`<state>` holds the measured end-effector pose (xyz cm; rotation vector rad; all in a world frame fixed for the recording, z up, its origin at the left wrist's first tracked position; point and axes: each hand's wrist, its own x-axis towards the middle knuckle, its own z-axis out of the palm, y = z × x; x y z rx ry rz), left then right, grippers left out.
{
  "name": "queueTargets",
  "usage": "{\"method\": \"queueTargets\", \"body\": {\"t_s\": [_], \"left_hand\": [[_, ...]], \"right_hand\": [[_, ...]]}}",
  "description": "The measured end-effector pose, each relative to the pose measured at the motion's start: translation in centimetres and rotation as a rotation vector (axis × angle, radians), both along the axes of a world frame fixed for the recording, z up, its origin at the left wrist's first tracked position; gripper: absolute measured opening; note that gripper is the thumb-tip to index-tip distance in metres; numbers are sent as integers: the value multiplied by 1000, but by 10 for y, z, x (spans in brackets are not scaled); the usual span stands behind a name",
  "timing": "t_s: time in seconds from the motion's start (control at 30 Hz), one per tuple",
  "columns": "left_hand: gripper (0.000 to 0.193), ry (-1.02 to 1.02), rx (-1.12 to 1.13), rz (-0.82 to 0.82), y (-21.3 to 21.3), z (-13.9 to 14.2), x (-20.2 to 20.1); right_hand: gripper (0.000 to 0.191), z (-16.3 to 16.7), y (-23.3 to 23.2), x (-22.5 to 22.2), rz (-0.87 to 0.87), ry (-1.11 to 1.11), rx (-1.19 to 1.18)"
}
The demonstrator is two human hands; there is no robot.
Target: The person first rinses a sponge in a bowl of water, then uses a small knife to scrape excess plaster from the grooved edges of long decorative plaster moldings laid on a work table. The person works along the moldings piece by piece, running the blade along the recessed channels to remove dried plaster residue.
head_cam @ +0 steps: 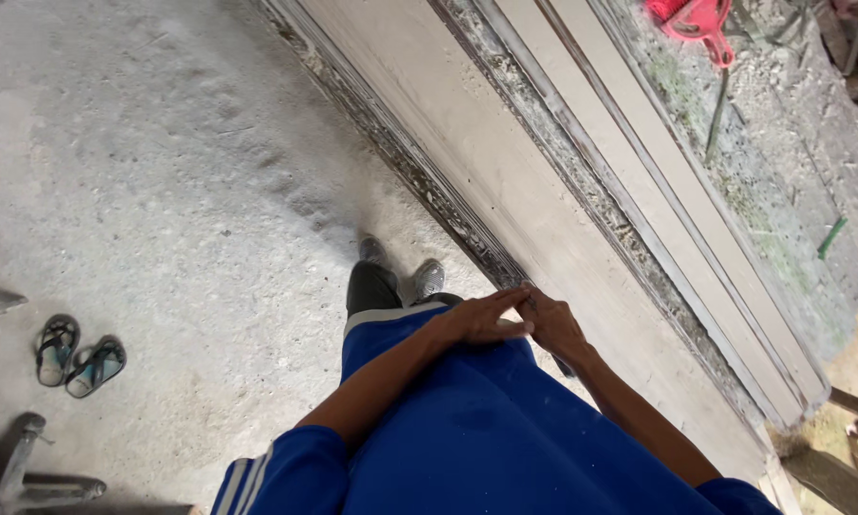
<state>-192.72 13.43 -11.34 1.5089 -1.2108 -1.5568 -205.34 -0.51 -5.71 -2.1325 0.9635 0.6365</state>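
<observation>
Head view, looking down at a person in a blue top with white stripes. Both hands meet just right of centre, at the near edge of a long pale moulded slab [505, 181] that runs from 11 o'clock to 4 o'clock across the frame. The left hand [481, 319] lies flat, fingers together and stretched out toward 3 o'clock, its fingertips touching the right hand. It grips nothing visible. The right hand [555, 326] sits just beside it at 3 o'clock, fingers curled down on the slab's edge — whether it clamps anything I cannot tell, the underside is hidden.

The slab has raised ribs along its far side and crusty dark residue along both borders. Below the hands, grey shoes [427, 278] stand on the dusty concrete floor [162, 172], close to the slab's near edge.

Rest of scene — a pair of sandals [78, 357] at 9 o'clock, well apart from the person; a metal frame [28, 472] at 8 o'clock in the corner; a red plastic object [694, 19] at 1 o'clock beyond the slab, cut off by the frame edge; wooden pieces [844, 458] at 4 o'clock.
</observation>
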Motion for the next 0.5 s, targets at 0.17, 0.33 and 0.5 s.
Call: {"method": "queueTargets", "body": {"t_s": [0.17, 0.33, 0.5], "left_hand": [[82, -62, -52, 190, 10, -14, 65], [79, -162, -54, 347, 28, -12, 162], [78, -227, -18, 483, 41, -15, 306]], "right_hand": [[51, -2, 6, 81, -76, 149, 91], [36, 7, 16, 211, -77, 163, 170], [33, -28, 26, 358, 122, -172, 61]]}}
